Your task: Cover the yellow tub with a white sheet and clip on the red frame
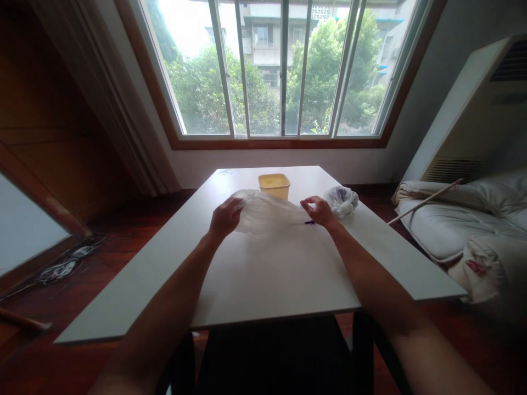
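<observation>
Plastic bag [263, 211], thin, whitish and see-through, is spreading between your two hands above the middle of the desk [255, 285], its wide part lying toward your left and its narrower part tapering toward your right. Your left hand [226, 216] is clamping the left end, fingers closed on the film. Your right hand [319, 211] is hovering at the narrow end, thumb and fingers curving toward each other (whether they are pinching the film, you cannot tell from this view). A small dark purple piece [309, 222] is showing just below that hand (too small to make out clearly). Beyond the bag, a yellow container [275, 185] is standing upright with its open top facing up, the film covering part of its lower front from where you are looking. Just beyond and to the right of your right hand, a crumpled white bag [341, 201] is resting on the desk, with some purple showing on it. Past the far edge, a wide window [284, 82] is letting in daylight, with trees outside; a padded seat [448, 219] is sitting to the right (a thin stick [424, 203] is leaning over it), and pale cables [61, 269] are lying coiled on the floor [119, 219] to the left.
</observation>
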`<control>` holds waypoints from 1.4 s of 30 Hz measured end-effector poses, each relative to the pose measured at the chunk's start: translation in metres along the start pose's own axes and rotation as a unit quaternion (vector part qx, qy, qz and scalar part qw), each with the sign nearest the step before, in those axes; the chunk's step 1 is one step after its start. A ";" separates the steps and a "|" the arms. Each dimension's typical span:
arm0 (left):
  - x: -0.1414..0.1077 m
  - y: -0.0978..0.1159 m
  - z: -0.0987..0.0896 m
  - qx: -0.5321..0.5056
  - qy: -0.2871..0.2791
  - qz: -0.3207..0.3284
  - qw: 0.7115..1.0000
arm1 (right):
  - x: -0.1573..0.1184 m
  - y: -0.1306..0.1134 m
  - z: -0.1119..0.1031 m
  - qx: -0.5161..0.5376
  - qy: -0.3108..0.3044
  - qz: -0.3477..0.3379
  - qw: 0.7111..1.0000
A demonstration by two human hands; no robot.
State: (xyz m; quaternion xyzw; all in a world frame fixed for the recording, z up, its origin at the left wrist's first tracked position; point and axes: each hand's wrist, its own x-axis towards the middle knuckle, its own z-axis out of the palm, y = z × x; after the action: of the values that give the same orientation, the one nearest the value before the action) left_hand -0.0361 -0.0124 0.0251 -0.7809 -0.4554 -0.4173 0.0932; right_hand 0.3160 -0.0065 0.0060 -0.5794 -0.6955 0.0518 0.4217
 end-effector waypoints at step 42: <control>-0.024 0.087 0.040 -0.092 -0.250 0.277 0.923 | -0.009 -0.032 0.002 0.236 -0.117 -0.041 0.964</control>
State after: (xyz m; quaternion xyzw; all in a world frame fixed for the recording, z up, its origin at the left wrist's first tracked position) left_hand 0.0494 -0.0567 0.0026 -0.9598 -0.1893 -0.2066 0.0156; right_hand 0.2895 -0.0240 0.0177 -0.4244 -0.7313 0.2640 0.4641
